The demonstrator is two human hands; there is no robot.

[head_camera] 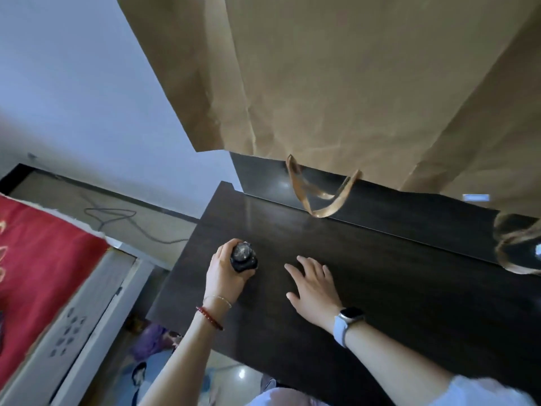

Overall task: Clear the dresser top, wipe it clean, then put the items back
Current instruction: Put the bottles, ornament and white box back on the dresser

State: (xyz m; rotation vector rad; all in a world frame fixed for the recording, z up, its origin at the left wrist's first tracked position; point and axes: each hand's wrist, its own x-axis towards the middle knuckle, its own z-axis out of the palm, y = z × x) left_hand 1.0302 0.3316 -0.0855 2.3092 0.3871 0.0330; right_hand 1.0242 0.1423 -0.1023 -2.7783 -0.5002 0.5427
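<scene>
- left hand [225, 275] wrapped round a small dark jar [243, 257], near the dresser's [380, 288] left edge
- right hand [314, 284] flat, fingers spread, holding nothing
- dark wood top, brown paper bag [336, 83] looming at the back
- red cloth [38, 259] left, pale wall [73, 83] behind

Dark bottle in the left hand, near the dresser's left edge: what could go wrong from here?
1. The left hand grips the dark bottle close to the left edge of the dresser top; set down there, a nudge could tip it to the floor.
2. The brown paper bag looms over the back, its handle dangling; a reach could snag it.
3. The right hand lies flat, fingers spread, so it could not catch a slip quickly.
</scene>
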